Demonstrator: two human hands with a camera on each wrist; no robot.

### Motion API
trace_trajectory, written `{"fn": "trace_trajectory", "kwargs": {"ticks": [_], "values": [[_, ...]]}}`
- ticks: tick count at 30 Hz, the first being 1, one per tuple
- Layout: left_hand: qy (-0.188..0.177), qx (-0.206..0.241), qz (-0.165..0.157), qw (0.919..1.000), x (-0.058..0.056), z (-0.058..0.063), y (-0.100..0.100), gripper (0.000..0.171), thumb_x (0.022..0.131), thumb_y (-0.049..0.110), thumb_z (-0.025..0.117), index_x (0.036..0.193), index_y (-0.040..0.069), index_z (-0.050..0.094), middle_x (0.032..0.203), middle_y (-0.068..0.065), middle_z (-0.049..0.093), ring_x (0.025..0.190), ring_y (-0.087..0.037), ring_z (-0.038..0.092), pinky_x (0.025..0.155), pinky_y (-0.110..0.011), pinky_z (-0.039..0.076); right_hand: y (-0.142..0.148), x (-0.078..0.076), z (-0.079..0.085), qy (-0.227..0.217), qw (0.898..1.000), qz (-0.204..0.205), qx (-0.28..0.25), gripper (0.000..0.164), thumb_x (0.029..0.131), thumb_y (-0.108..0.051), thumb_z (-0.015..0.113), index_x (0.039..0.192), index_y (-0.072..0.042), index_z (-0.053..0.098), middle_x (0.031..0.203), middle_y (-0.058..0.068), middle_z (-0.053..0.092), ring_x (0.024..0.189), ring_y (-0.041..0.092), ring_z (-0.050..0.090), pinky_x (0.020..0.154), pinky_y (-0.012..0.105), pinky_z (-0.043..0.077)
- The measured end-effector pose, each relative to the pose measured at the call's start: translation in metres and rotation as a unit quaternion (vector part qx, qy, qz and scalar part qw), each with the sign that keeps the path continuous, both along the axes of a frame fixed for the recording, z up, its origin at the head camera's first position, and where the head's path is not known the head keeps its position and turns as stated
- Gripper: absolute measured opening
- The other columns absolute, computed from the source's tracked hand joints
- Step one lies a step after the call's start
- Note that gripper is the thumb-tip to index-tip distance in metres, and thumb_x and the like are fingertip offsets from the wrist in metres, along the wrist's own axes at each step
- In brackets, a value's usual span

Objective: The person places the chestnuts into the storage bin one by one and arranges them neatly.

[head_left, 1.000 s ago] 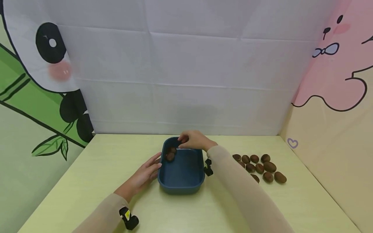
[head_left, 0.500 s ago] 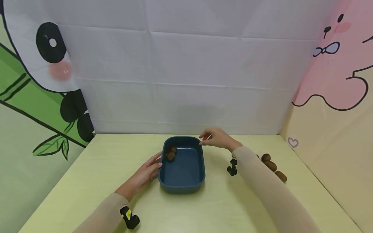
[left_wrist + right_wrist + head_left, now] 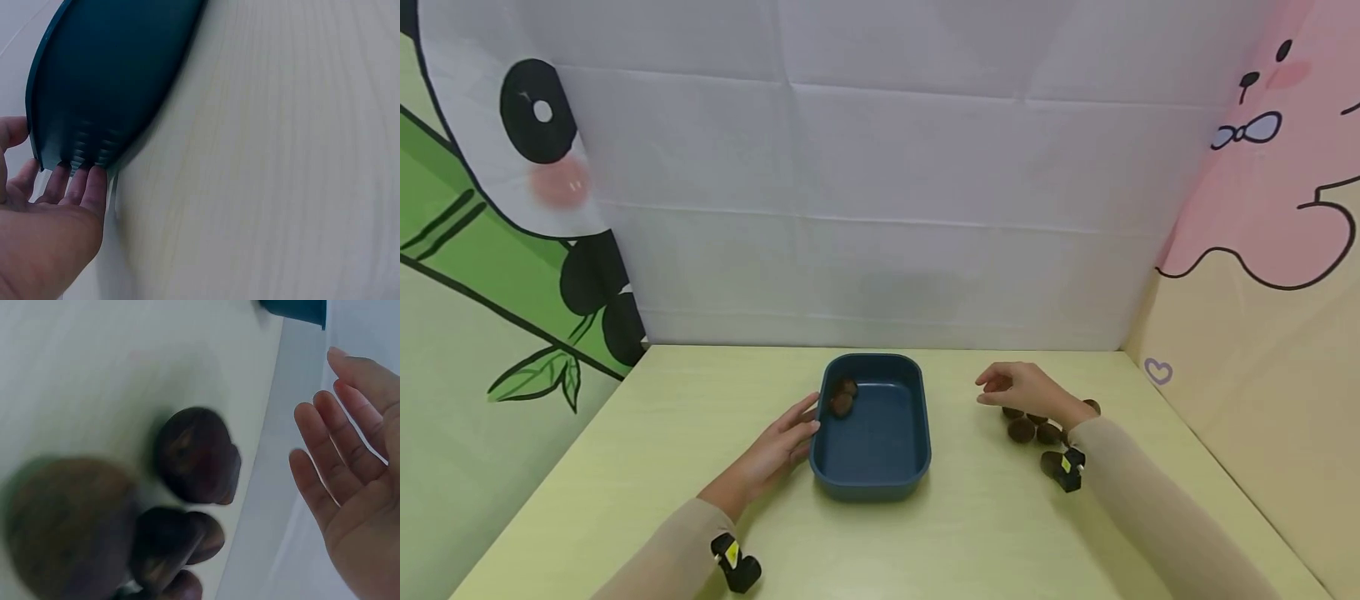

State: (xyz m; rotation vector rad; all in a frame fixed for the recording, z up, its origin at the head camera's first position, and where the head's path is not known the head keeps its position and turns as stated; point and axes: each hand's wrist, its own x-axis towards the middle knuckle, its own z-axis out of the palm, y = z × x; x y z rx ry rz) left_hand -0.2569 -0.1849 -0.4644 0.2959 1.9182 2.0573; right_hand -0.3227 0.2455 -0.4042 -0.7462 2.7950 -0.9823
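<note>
Right hand (image 3: 1028, 388), empty, loosely spread, has left the bin (image 3: 887, 437); brown nuts (image 3: 1021, 430) now below it. I judge drop-off done. Left hand (image 3: 769, 454), straight-fingered, touches bin.

Box (image 3: 871, 492) on table (image 3: 820, 542), pieces (image 3: 842, 405) inside; loose pieces (image 3: 1021, 431) right.

Right grip (image 3: 369, 506) relaxed near brown objects (image 3: 192, 455); teal container (image 3: 299, 309) beyond.

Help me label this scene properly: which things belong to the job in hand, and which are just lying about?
Likely in the job:
blue container, touched by the left hand
brown nut-like pieces inside it
brown nut-like pieces on the table, near the empty right hand

Seemingly just there:
black wrist devices
white backdrop
cartoon drawings
</note>
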Motion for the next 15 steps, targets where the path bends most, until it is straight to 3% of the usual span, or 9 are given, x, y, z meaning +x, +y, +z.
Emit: {"fn": "trace_trajectory", "kwargs": {"ticks": [7,15], "values": [[-0.002,-0.001,0.005,1.0000,0.001,0.001,0.001,0.062,0.108,0.018,0.047,0.162,0.014,0.018,0.164,-0.020,0.015,0.147,-0.036,0.026,0.117,-0.051,0.025,0.030,0.017,-0.011,-0.006,1.000,-0.016,0.011,0.032,0.091,-0.025,0.076,0.117,-0.006,0.069,0.103,0.000,0.069,0.094,0.017,0.063,0.086,0.041,0.051],[-0.002,0.000,0.007,1.0000,0.003,0.003,0.001,0.061,0.108,0.017,0.046,0.162,0.014,0.018,0.164,-0.021,0.014,0.147,-0.037,0.025,0.117,-0.052,0.024,0.047,0.032,-0.024,0.002,0.999,-0.027,0.027,0.036,0.089,-0.030,0.078,0.118,-0.010,0.069,0.116,0.005,0.066,0.106,0.026,0.063,0.091,0.048,0.050]]}}
